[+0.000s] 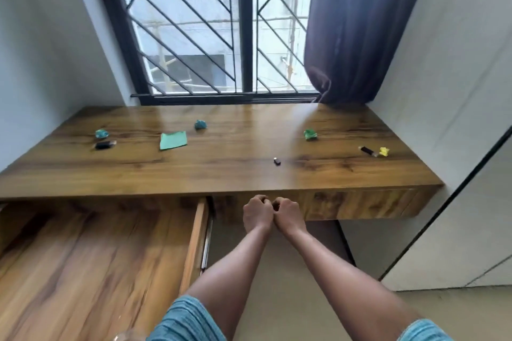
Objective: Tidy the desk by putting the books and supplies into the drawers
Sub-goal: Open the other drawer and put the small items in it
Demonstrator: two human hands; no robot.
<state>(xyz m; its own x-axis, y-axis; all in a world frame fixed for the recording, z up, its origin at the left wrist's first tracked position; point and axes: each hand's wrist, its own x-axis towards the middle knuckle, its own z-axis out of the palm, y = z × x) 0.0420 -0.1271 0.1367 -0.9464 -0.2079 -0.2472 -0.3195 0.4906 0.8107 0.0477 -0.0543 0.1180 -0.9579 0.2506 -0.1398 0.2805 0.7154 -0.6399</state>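
My left hand (257, 210) and my right hand (288, 212) are side by side, fingers curled onto the top edge of the closed right drawer front (360, 203) under the wooden desk (221, 174). The left drawer (195, 246) is pulled far out and shows only its bare wooden bottom. On the desk lie a green paper sheet (173, 140), two teal paper balls (101, 133) (200, 124), a green paper ball (310, 135), a yellow paper ball (384, 151), a black marker (105, 144), a second marker (368, 150) and a small black cap (277, 161).
A barred window (221, 36) stands behind the desk, with a dark curtain (354, 30) hanging over its right side down to the desktop. White walls close in left and right. A white cabinet door (471, 230) is at the right. Bare floor lies below the right drawer.
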